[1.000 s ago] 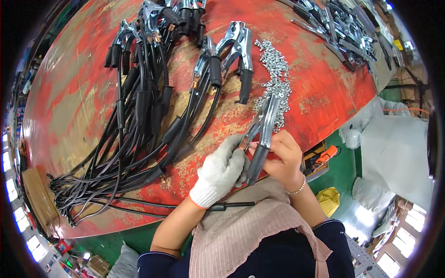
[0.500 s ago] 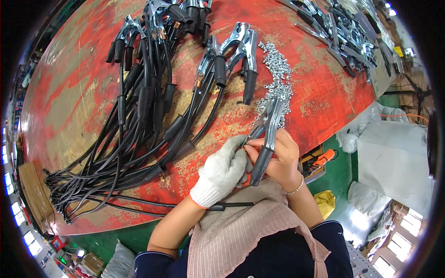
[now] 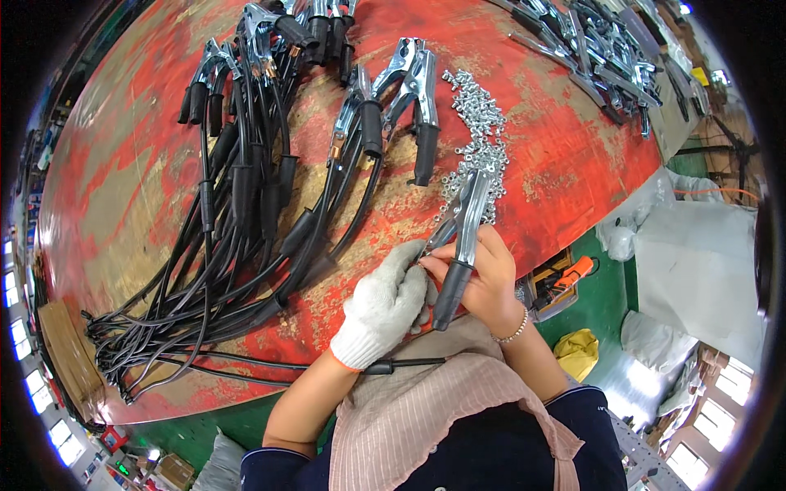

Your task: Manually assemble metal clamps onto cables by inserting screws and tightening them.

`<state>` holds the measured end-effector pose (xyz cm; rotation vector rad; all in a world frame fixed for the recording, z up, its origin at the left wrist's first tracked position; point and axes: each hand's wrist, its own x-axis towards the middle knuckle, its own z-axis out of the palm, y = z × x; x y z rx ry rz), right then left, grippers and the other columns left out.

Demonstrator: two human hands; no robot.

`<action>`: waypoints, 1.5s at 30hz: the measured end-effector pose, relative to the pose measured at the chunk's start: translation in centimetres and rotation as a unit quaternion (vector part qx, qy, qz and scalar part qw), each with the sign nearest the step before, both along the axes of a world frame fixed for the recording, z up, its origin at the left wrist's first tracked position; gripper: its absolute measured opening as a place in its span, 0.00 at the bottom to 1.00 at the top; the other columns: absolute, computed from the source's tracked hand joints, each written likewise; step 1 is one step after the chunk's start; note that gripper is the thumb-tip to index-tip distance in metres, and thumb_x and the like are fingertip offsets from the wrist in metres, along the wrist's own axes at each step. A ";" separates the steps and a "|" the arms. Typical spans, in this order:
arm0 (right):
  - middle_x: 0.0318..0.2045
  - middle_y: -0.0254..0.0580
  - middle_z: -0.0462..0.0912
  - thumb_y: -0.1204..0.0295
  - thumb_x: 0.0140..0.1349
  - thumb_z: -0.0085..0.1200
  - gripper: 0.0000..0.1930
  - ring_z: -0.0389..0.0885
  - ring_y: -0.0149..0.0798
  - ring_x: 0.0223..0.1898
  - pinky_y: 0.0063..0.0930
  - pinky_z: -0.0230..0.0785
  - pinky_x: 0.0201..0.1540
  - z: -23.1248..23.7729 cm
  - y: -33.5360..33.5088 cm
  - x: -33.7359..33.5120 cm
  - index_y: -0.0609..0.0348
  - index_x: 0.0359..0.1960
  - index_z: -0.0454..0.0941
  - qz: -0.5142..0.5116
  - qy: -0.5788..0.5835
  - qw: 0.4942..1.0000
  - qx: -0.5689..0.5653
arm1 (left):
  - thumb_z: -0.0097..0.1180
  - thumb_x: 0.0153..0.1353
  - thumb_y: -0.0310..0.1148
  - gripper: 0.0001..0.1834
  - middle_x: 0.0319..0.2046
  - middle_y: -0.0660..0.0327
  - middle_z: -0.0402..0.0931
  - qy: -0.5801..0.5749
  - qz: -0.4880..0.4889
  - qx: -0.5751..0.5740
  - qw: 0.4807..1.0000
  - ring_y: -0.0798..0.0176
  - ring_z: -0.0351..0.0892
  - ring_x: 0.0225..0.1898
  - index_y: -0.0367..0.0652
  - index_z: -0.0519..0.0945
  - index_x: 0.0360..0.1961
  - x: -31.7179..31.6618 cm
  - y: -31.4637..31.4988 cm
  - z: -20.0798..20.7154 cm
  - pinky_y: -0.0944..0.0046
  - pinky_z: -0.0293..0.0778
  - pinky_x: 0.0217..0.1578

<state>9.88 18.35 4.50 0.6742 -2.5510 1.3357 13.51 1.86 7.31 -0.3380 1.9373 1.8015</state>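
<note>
A silver metal spring clamp (image 3: 470, 221) with a black handle sleeve stands angled between my hands, jaws toward the far side. My left hand (image 3: 383, 304), in a white knit glove, is closed around its left handle, which the glove mostly hides. My bare right hand (image 3: 491, 277), with a beaded bracelet at the wrist, pinches at the same spot beside the glove. Whatever small part lies between those fingertips is too hidden to name. Just beyond the clamp spreads a pile of small silver nuts (image 3: 483, 155).
Black cables (image 3: 205, 278) with clamps on their ends lie bundled on the left of the red, worn table (image 3: 557, 164). A loose clamp (image 3: 424, 106) rests beyond my hands. Bare metal clamp parts (image 3: 602, 57) are heaped far right. An orange-handled tool (image 3: 573, 274) lies in a box below the table edge.
The whole scene has shifted slightly left in view. My hands keep nearly the same grip, and the clamp has tilted very little.
</note>
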 end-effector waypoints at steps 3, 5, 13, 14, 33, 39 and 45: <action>0.29 0.38 0.75 0.76 0.41 0.71 0.15 0.75 0.39 0.29 0.29 0.68 0.31 -0.1 0.2 0.1 0.56 0.35 0.85 0.013 0.020 1.000 -0.003 | 0.42 0.68 0.31 0.20 0.24 0.61 0.77 0.001 0.004 0.000 1.000 0.71 0.75 0.20 0.36 0.67 0.59 0.0 0.1 0.1 0.69 0.74 0.21; 0.28 0.37 0.75 0.77 0.41 0.70 0.16 0.73 0.38 0.29 0.29 0.67 0.31 -0.9 1.6 0.3 0.55 0.36 0.85 0.041 0.072 0.995 0.052 | 0.42 0.68 0.30 0.20 0.24 0.61 0.77 -0.002 0.004 0.002 1.000 0.72 0.75 0.20 0.35 0.67 0.59 -0.2 0.1 0.4 0.69 0.74 0.21; 0.27 0.34 0.74 0.80 0.38 0.65 0.19 0.71 0.38 0.26 0.29 0.64 0.29 -0.8 2.3 0.5 0.53 0.37 0.86 0.050 0.084 0.995 0.032 | 0.46 0.65 0.29 0.20 0.34 0.58 0.77 -0.038 0.017 0.001 0.999 0.70 0.76 0.32 0.35 0.71 0.57 -0.4 0.2 1.0 0.68 0.73 0.35; 0.27 0.35 0.75 0.79 0.38 0.66 0.19 0.70 0.38 0.25 0.30 0.63 0.28 -0.8 2.2 0.5 0.54 0.37 0.86 0.053 0.086 0.994 0.043 | 0.46 0.65 0.29 0.20 0.35 0.58 0.77 -0.035 0.012 0.002 0.999 0.71 0.75 0.34 0.35 0.71 0.57 -0.4 0.2 1.0 0.69 0.73 0.36; 0.28 0.39 0.78 0.67 0.56 0.63 0.06 0.77 0.43 0.30 0.33 0.72 0.31 -0.4 5.5 -1.0 0.52 0.32 0.82 -0.003 0.016 1.000 -0.022 | 0.37 0.70 0.28 0.17 0.25 0.60 0.75 0.083 0.170 -0.075 0.979 0.70 0.71 0.16 0.39 0.68 0.58 0.4 -0.8 1.7 0.71 0.69 0.18; 0.53 0.50 0.71 0.68 0.57 0.62 0.25 0.69 0.48 0.56 0.38 0.63 0.58 0.6 21.0 -11.2 0.60 0.55 0.70 -0.326 0.096 0.940 0.028 | 0.41 0.71 0.36 0.21 0.35 0.49 0.80 0.303 0.057 -0.539 0.784 0.50 0.80 0.27 0.39 0.67 0.61 -7.4 -5.9 1.8 0.51 0.73 0.28; 0.66 0.52 0.57 0.62 0.52 0.65 0.42 0.58 0.57 0.65 0.49 0.58 0.64 -1.5 33.4 -22.3 0.51 0.67 0.56 -0.505 0.088 0.840 0.175 | 0.54 0.59 0.37 0.22 0.34 0.51 0.81 0.146 -0.006 -0.678 0.721 0.43 0.80 0.30 0.57 0.70 0.57 -8.8 -4.7 2.9 0.45 0.73 0.30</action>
